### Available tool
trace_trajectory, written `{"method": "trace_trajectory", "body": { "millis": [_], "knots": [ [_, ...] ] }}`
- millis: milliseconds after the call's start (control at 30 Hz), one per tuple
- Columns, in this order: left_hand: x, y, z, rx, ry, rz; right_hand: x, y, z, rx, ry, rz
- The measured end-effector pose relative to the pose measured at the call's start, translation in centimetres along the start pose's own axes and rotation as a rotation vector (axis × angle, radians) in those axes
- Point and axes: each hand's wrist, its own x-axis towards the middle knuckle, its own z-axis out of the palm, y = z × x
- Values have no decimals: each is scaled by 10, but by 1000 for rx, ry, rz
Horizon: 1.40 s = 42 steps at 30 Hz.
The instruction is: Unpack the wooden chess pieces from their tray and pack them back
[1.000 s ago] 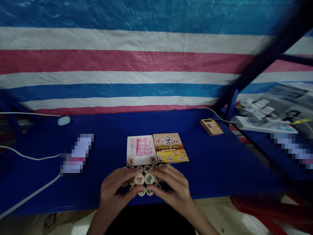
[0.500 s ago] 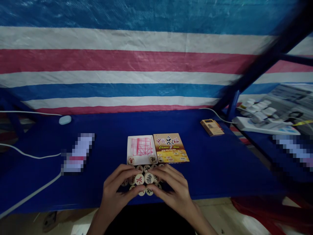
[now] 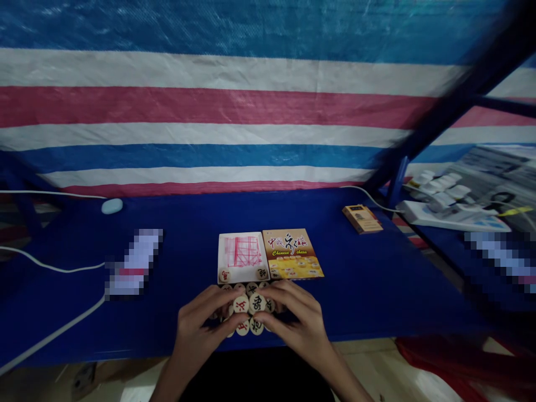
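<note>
On the white tray's (image 3: 243, 274) near side, the left hand (image 3: 196, 317) pinches a red-marked piece (image 3: 240, 304) and the right hand (image 3: 304, 317) a black-marked piece (image 3: 257, 302). Both (side by side) sit between the hands.

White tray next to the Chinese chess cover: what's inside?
Inside the white tray: a red-marked piece near left, a dark-marked piece near right, and red lines on the floor. Floor beneath both pieces is covered.
</note>
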Motion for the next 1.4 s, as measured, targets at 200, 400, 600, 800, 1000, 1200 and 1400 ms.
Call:
{"method": "trace_trajectory", "body": {
  "millis": [200,400,600,800,1000,1200,1400],
  "knots": [
    [3,2,1,-14,21,-63,0,0,0,-14,-31,-28],
    [3,2,2,0,37,-43,1,0,1,-4,1,-22],
    [-13,9,-10,246,123,77,-17,-6,-10,-81,36,-16],
    [-45,9,-11,560,46,392,-49,-2,-9,-184,-116,-106],
    [-60,3,6,536,-29,337,-49,0,-3,-281,-173,-128],
    [-59,5,17,457,46,267,-49,-1,-2,-319,-177,-134],
    [-61,2,20,449,12,321,-51,-1,-3,-327,-184,-119]
  ]
}}
